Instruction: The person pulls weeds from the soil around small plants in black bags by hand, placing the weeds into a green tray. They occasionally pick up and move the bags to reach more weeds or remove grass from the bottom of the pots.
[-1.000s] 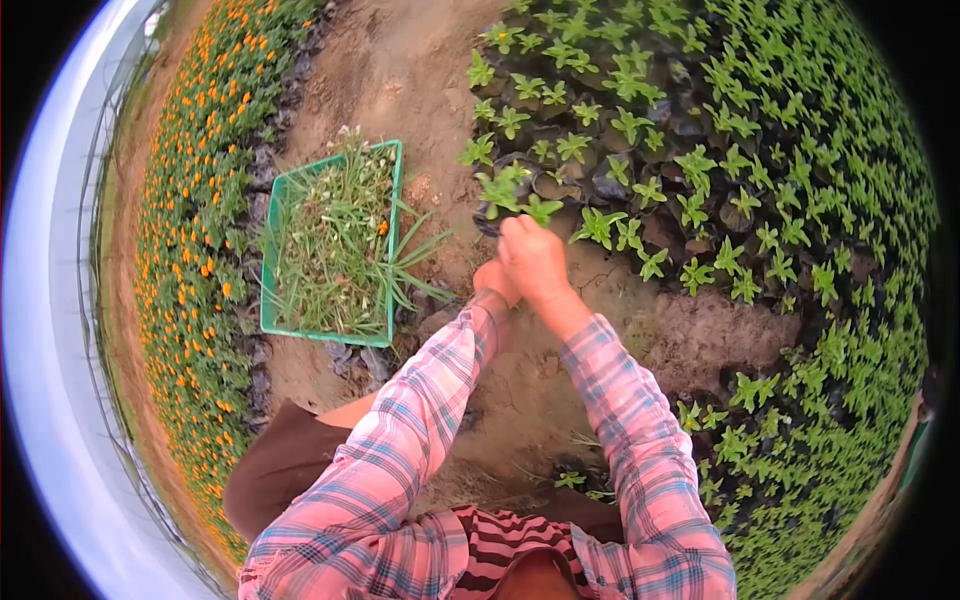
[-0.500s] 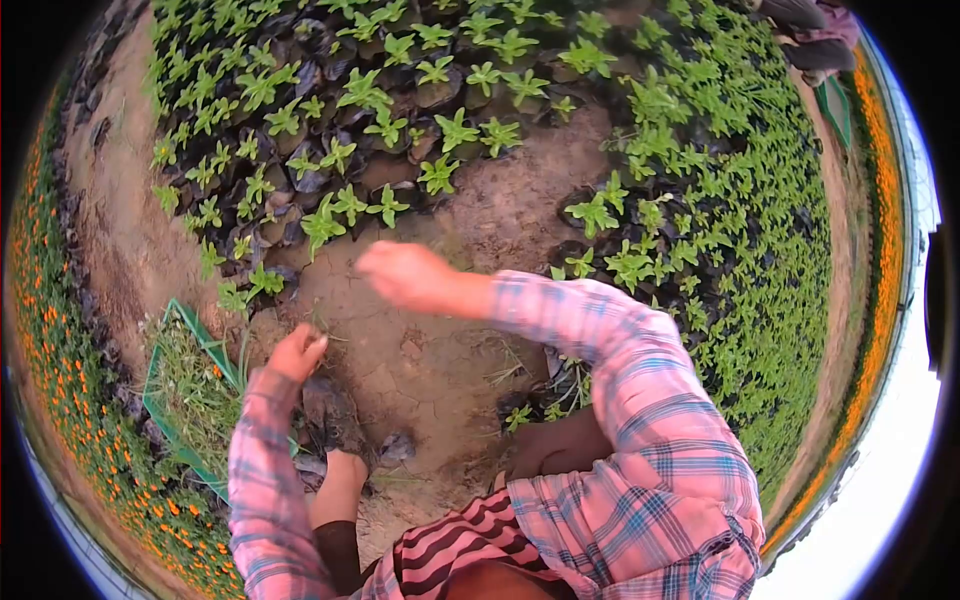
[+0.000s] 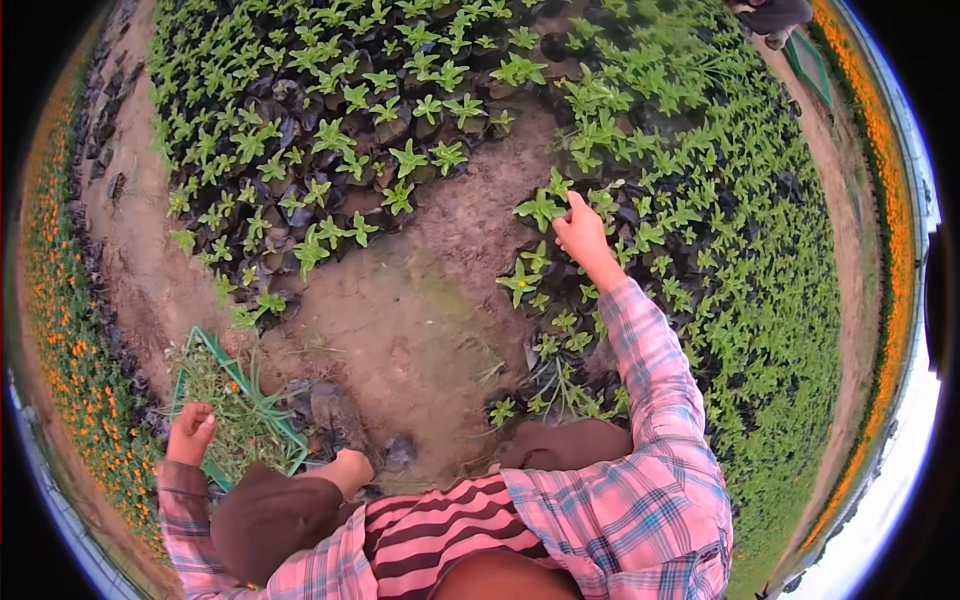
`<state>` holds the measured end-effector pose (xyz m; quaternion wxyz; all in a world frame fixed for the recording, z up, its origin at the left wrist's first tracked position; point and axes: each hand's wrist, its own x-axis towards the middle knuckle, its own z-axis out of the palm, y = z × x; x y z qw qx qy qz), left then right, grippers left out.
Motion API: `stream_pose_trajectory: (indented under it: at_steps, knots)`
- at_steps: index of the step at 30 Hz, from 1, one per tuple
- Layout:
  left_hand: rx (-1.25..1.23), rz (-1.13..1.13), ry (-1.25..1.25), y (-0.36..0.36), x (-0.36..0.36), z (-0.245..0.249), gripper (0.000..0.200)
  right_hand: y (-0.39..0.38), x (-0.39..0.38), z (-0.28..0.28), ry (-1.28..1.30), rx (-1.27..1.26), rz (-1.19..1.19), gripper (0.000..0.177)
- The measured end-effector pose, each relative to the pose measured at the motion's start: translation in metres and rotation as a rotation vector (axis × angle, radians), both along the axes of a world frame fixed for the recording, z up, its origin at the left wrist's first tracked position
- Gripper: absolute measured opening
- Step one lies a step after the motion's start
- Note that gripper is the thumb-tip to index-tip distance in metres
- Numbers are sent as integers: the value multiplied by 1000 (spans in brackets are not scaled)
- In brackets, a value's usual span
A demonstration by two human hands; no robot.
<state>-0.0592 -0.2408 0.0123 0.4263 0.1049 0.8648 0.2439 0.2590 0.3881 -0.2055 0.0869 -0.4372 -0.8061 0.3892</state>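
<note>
My right hand (image 3: 584, 238) reaches among the green seedlings (image 3: 541, 208) on the right side of the bare soil. Its fingers are curled at the leaves, and what they hold, if anything, is too small to name. On the left, my left hand (image 3: 191, 430) is raised with curled fingers over the edge of a green-rimmed tray (image 3: 290, 437). Pulled grass and weeds (image 3: 235, 400) fill that tray. I cannot make out anything in the left fingers.
Seedlings in black bags (image 3: 330, 135) spread across the top and right. Muddy soil (image 3: 400, 320) lies before my knees. Orange flowers (image 3: 75, 370) line the left edge. At the top right are another person (image 3: 775, 15) and a second green tray (image 3: 808, 68).
My right hand has moved from above the soil to the seedlings on the right. My left hand has moved left and down to the tray. The view has shifted.
</note>
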Motion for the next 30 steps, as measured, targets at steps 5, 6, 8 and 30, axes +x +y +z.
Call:
stream_pose_trajectory:
  at_steps: [5, 6, 8, 30]
  knots:
    - [-53, 24, -161, 9, 46, -42, 18, 7, -9, -19, -91, 403, 46, 37]
    - [137, -297, 39, -8, 45, -81, 21, 9, -12, -19, -149, 353, 35, 31]
    - [263, -130, -160, 30, 69, -89, 27, 15, -10, -30, 46, 398, 129, 28]
    - [504, 44, -1170, 129, 76, -248, 32, -294, -191, 27, -22, -255, 94, 19]
